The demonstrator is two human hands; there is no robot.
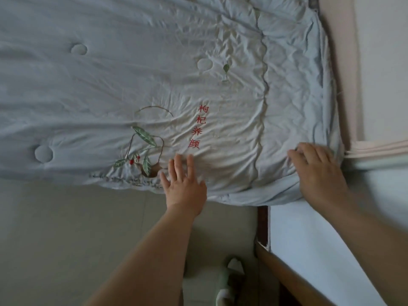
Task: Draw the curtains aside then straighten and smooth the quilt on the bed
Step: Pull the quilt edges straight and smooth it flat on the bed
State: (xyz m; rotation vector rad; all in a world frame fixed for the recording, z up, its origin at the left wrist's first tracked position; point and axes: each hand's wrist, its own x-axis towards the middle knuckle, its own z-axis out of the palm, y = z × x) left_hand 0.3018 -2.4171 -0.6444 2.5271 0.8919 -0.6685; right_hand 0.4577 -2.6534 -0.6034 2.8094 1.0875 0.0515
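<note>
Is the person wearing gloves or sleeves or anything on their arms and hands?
No. The left hand and right hand are bare, with no gloves. Both forearms are bare too; no sleeve, watch or bracelet shows. The right hand is blurred, so a ring cannot be ruled out.

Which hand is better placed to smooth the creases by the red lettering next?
Likely the left hand: it lies flat on the quilt just below the red lettering; the right hand is at the corner.

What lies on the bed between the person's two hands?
Only wrinkled pale blue quilt, crossed by a stitched seam, between left hand and right hand; head view.
</note>
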